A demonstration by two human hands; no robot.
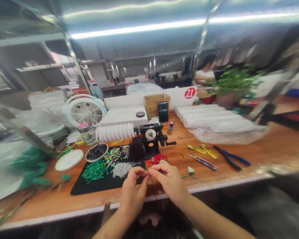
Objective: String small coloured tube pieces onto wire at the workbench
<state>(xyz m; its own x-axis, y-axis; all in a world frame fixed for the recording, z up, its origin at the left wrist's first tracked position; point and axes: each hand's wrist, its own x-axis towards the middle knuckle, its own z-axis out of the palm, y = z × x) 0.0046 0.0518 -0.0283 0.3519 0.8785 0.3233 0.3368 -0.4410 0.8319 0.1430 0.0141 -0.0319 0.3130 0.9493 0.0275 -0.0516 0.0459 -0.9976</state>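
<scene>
Presently, I see my left hand [134, 189] and right hand [173, 182] meet at the fingertips, each thumb closed against its forefinger, both pinching a thin dark strand [151, 182] that hangs toward six o'clock. Just beyond, at twelve, lies a pile of red pieces [157, 159], then a hand-cranked machine with a dial [150, 134]. At nine, silvery beads [122, 169] and green tubes [94, 171] lie on a black mat [87, 190]; at three, tweezers [204, 162], then pliers [231, 157].

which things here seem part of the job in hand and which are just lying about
Probably part of it:
- thin dark strand
- red pieces
- silver pieces
- green pieces
- multicoloured beads
- black mat

Probably just lying about:
- fan
- potted plant
- tape roll
- wrapped white rolls
</scene>
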